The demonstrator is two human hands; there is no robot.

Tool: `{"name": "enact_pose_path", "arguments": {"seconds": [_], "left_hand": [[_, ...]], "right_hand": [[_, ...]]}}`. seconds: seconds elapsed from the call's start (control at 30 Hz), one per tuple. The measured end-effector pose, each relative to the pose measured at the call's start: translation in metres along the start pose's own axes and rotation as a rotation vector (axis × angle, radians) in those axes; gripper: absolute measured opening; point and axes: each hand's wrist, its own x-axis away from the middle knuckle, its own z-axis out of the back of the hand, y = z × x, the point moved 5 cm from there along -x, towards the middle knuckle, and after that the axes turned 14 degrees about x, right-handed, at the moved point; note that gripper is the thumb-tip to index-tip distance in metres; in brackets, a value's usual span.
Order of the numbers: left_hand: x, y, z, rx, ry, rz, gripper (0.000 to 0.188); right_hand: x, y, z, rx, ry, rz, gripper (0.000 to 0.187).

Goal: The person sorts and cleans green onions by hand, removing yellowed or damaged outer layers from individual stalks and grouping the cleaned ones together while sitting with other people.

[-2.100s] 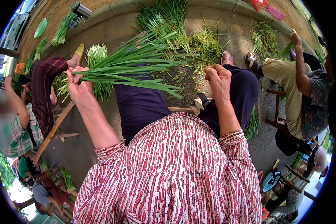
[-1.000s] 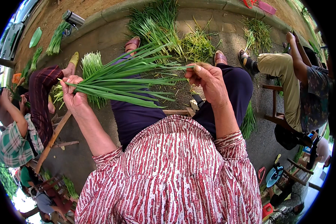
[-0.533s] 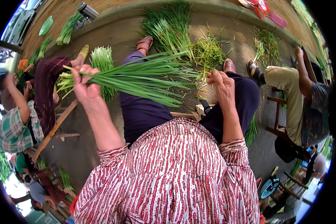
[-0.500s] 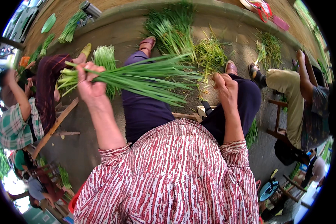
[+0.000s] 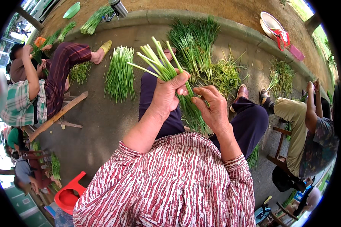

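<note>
My left hand is closed around a bunch of green garlic chives. The pale cut ends fan out up and to the left, and the long leaves hang down toward my lap. Beside those leaves is my right hand, its fingers bent and the thumb a little apart from them. I see nothing held in it. On the ground past my knees lie a heap of chives and a pile of yellowed leaves. A neat stack of chives lies to the left.
People sit on wooden stools at both sides; a plaid-shirted person's stool is on the left. A concrete curb runs across the far side. Beyond it are a metal flask and a white basin. A red plastic stool stands behind left.
My left hand has brought the chives rightward to the middle, turning their pale ends upward. My right hand has moved left, close to the leaves, and its fingers have loosened. The view has shifted.
</note>
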Motion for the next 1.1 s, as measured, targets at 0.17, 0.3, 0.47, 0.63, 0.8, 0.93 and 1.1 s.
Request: {"name": "enact_pose_path", "arguments": {"seconds": [0.17,0.3,0.47,0.63,0.8,0.93,1.1], "left_hand": [[0.004,-0.012,-0.004,-0.012,-0.057,0.093,0.02],[0.005,-0.013,-0.003,-0.072,-0.084,0.088,0.026],[0.008,-0.016,-0.001,-0.152,-0.103,0.078,0.029],[0.011,-0.017,-0.006,-0.208,-0.109,0.079,0.03],[0.013,-0.022,-0.005,-0.232,-0.085,0.085,0.026],[0.012,-0.026,0.004,-0.287,-0.133,0.095,0.022],[0.012,-0.027,0.001,-0.28,-0.157,0.062,0.021]], "right_hand": [[0.003,0.002,-0.002,-0.065,0.039,-0.004,0.009],[0.005,0.007,-0.001,-0.03,-0.001,-0.021,0.009],[0.006,0.007,-0.001,-0.023,-0.029,0.013,0.009],[0.007,0.007,-0.002,-0.009,-0.062,-0.008,0.009],[0.007,0.005,-0.001,0.004,-0.07,-0.003,0.009],[0.008,0.007,-0.003,-0.004,-0.075,-0.01,0.009],[0.01,0.013,-0.004,-0.018,-0.092,-0.041,0.009]]}}
